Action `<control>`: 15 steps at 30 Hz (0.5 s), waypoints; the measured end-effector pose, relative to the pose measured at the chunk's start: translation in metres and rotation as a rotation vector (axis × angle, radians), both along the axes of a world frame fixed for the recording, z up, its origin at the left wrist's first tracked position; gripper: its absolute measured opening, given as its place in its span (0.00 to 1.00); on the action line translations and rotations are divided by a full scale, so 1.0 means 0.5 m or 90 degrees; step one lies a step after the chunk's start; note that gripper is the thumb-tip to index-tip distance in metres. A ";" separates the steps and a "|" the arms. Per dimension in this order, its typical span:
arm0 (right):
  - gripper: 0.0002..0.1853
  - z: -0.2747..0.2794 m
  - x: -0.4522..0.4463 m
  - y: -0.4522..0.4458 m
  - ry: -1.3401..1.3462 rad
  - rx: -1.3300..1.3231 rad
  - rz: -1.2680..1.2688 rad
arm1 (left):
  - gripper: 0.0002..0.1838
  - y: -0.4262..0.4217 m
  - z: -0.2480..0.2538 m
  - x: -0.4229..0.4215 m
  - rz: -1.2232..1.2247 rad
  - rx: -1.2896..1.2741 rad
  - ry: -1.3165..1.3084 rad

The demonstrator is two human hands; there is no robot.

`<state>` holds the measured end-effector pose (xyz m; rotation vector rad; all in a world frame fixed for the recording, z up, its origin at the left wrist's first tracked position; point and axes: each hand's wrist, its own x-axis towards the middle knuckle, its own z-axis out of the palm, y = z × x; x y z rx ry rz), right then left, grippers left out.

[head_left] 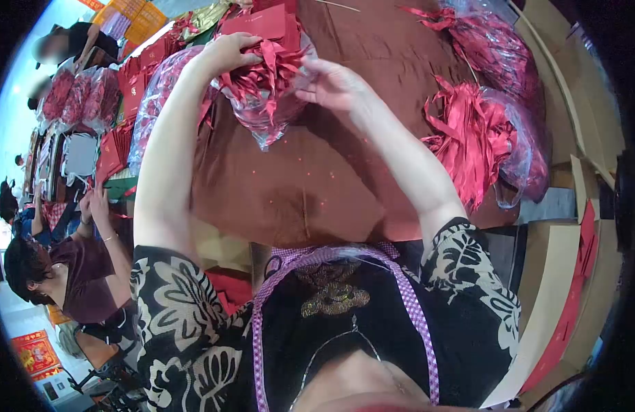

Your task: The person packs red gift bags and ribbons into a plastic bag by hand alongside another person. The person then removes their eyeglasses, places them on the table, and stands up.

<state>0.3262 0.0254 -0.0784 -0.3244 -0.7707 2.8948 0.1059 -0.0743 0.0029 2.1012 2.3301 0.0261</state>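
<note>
A bunch of red ribbons sticks out of a clear plastic bag at the far side of the brown-covered table. My left hand lies over the bunch from the left, its fingers bent around the ribbons. Just beyond those fingertips are red paper envelopes. My right hand is at the right side of the same bunch, fingers curled in towards the ribbons and the bag's edge. What sits between its fingertips is too small to make out.
Another bag of red ribbons lies open on the right, with a full bag behind it. Cardboard stands along the right edge. At left are stacked red envelopes, packed bags and a co-worker.
</note>
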 end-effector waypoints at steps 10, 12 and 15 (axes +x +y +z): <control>0.11 0.101 -0.017 0.004 0.065 0.225 -0.133 | 0.27 -0.007 0.013 0.019 0.051 -0.015 0.025; 0.13 0.100 -0.026 0.012 -0.005 0.333 -0.114 | 0.28 -0.012 0.013 0.018 0.040 -0.010 0.051; 0.19 0.086 -0.047 0.055 -0.177 0.537 -0.128 | 0.28 -0.013 0.009 0.008 0.035 -0.009 0.055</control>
